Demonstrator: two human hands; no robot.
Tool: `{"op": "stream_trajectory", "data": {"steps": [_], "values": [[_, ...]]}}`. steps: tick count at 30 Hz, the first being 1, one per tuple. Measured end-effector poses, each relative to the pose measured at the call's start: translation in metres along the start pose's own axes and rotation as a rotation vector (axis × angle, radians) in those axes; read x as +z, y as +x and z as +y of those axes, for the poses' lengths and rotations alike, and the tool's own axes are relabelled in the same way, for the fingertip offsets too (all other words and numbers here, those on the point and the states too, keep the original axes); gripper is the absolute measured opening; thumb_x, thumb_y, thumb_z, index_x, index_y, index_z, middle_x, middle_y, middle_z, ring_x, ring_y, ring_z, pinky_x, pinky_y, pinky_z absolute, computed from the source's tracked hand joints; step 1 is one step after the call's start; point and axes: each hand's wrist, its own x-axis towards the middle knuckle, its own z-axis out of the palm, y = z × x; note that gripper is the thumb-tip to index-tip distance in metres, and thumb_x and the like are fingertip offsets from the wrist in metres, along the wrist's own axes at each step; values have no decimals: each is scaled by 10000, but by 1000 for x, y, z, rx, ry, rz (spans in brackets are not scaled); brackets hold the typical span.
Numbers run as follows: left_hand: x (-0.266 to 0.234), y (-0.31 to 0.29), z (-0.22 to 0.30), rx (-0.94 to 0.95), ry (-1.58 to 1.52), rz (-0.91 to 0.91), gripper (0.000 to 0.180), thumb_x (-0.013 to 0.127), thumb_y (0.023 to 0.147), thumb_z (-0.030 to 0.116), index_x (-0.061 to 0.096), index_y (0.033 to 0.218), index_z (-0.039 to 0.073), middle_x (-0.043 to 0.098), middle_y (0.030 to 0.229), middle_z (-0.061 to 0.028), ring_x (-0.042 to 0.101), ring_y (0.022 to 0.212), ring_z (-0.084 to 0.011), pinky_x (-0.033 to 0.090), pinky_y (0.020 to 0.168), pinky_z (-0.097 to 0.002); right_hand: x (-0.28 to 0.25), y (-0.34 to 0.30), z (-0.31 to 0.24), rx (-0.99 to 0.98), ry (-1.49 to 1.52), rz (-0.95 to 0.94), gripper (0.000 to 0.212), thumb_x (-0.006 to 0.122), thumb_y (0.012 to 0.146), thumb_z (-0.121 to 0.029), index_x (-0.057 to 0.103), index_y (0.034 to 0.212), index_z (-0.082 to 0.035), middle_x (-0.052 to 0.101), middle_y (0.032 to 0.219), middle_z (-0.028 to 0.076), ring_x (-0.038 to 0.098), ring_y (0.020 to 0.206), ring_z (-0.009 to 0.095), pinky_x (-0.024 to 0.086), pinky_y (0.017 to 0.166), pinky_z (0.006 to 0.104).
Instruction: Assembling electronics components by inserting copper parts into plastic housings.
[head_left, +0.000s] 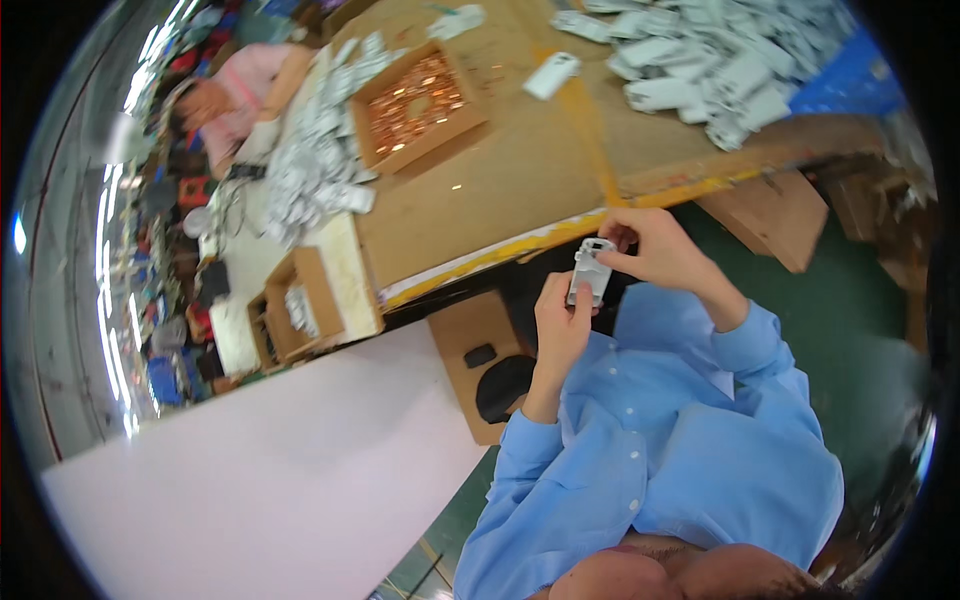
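In front of my chest, beyond the table's near edge, a small white plastic casing [590,272] is held tilted up. My left hand [563,320] grips its lower part, the thumb lying along its face. The fingers of my right hand [655,250] are pinched together at the casing's upper end, by an opening there. Anything small between those fingertips is hidden. On the tabletop ahead lies a single white casing [552,75], apart from a large heap of similar white casings [700,60] at the far right.
A cardboard box [480,118] of small copper-coloured parts stands on the brown table [530,180]. More white pieces [320,150] are piled left of it, near another person [250,90] in pink. A white board [270,470] lies at lower left, and a cardboard carton [775,215] at right.
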Motion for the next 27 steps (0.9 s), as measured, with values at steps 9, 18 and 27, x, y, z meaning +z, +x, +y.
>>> {"op": "stream_trajectory", "data": {"steps": [9,18,27], "values": [[-166,87,28,4,-116,548,141,643,916,191,586,955,69,568,733,26,468,540,-22,338,441,-170,-17,158,34,-235,-710,496,595,696,785,-351,503,1267,-62,478,1311,167,438,1230,341,388,990,448],[-372,286,14,-54,122,746,358,671,878,180,525,1136,-20,644,839,-101,601,597,-132,456,486,-245,-18,188,57,-240,-798,583,472,659,810,-258,549,1242,-101,412,1383,187,359,1305,381,363,1037,476],[-329,305,22,261,189,918,428,651,856,156,482,1207,-24,594,1084,-125,624,840,-166,524,675,-298,-5,197,56,-316,-735,668,423,610,859,-214,508,1244,-71,466,1319,228,424,1254,413,423,986,468]]}}
